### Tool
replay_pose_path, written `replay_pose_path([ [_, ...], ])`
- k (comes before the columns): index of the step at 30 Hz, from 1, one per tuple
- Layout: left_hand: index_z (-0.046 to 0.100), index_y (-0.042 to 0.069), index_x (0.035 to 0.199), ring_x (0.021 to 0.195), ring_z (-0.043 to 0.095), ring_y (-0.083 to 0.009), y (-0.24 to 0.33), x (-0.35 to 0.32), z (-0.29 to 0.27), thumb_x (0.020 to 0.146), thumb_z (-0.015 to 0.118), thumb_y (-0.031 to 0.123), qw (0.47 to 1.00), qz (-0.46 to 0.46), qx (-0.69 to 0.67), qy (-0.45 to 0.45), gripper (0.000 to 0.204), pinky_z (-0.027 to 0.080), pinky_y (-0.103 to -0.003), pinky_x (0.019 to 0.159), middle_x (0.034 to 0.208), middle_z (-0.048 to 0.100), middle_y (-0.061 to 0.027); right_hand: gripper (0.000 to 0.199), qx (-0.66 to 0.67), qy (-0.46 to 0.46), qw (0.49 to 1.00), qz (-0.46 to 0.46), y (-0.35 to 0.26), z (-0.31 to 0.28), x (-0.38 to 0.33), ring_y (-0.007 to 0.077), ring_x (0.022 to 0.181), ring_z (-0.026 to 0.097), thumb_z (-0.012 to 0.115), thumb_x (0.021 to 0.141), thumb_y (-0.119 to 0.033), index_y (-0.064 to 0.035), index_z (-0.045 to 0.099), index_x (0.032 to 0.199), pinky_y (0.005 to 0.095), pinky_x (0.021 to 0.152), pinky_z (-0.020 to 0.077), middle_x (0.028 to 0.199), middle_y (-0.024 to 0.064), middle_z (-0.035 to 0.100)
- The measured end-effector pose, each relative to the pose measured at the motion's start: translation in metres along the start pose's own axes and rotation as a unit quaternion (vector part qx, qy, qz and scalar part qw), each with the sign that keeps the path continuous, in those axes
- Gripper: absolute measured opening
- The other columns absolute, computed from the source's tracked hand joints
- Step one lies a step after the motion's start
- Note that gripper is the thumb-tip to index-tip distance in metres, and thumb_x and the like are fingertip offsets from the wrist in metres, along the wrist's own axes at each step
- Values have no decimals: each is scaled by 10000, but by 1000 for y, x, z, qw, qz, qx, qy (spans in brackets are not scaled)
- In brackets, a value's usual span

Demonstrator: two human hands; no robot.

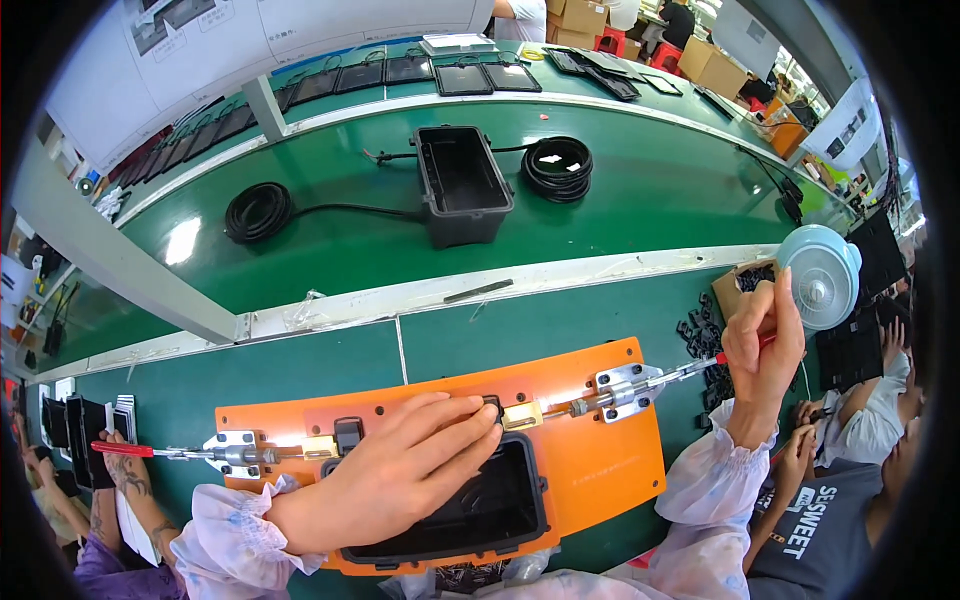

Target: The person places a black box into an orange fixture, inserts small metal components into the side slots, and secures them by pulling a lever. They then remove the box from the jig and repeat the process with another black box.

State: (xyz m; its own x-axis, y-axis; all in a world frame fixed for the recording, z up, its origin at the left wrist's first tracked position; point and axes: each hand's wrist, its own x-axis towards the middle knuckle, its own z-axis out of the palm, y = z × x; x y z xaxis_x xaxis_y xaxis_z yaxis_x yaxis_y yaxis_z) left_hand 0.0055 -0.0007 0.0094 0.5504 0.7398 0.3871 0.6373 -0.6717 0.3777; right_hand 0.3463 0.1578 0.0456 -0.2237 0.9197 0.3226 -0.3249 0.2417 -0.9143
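1. Nearest the camera, a black plastic box [480, 515] sits open side up in an orange jig plate [600, 470] on a green workbench [300, 370].
2. Left hand [410, 470] lies across the box's upper rim, its fingertips [485, 412] curled and pressing a small black fitting [492, 404] at the rim.
3. Right hand [765, 345] is closed around the red handle [745, 350] of a toggle clamp [625, 390] on the jig's right end.
4. Another toggle clamp [235, 455], also red-handled, sits on the jig's left end, untouched.
5. Beyond a white divider, a second black box [462, 185] with two coiled black cables [258, 212] rests on a green conveyor belt [640, 190].
6. A pale blue fan [820, 278] stands at the right, above small black parts [700, 330].
7. Other people's hands and sleeves show at both lower corners.
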Motion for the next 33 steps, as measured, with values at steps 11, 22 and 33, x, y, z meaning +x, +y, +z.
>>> replay_pose_path([
  [11, 422, -77, 1458, 1117, 541, -346, 1, 22, -1, 782, 805, 161, 998, -57, -27, 17, 812, 469, -445, 954, 1238, 565, -178, 466, 152, 5, 988, 20, 10, -27, -1, 49, 375, 293, 322, 1133, -329, -37, 550, 850, 196, 330, 234, 595, 9, 446],
  [22, 604, -53, 1232, 1017, 530, -314, 9, 26, -2, 773, 782, 128, 993, -107, -21, 40, 524, 474, -413, 899, 1084, 552, -129, 456, 163, 2, 986, 17, 13, -28, 0, 48, 385, 300, 338, 1130, -331, -28, 551, 865, 184, 328, 254, 608, 7, 440],
  [33, 652, -43, 1165, 978, 531, -266, 16, 28, -1, 761, 799, 184, 989, -100, 102, 28, 486, 473, -389, 877, 1016, 538, -95, 457, 144, -3, 989, 12, 9, -22, -1, 50, 387, 301, 331, 1132, -333, -29, 549, 868, 188, 333, 246, 602, 4, 439],
])
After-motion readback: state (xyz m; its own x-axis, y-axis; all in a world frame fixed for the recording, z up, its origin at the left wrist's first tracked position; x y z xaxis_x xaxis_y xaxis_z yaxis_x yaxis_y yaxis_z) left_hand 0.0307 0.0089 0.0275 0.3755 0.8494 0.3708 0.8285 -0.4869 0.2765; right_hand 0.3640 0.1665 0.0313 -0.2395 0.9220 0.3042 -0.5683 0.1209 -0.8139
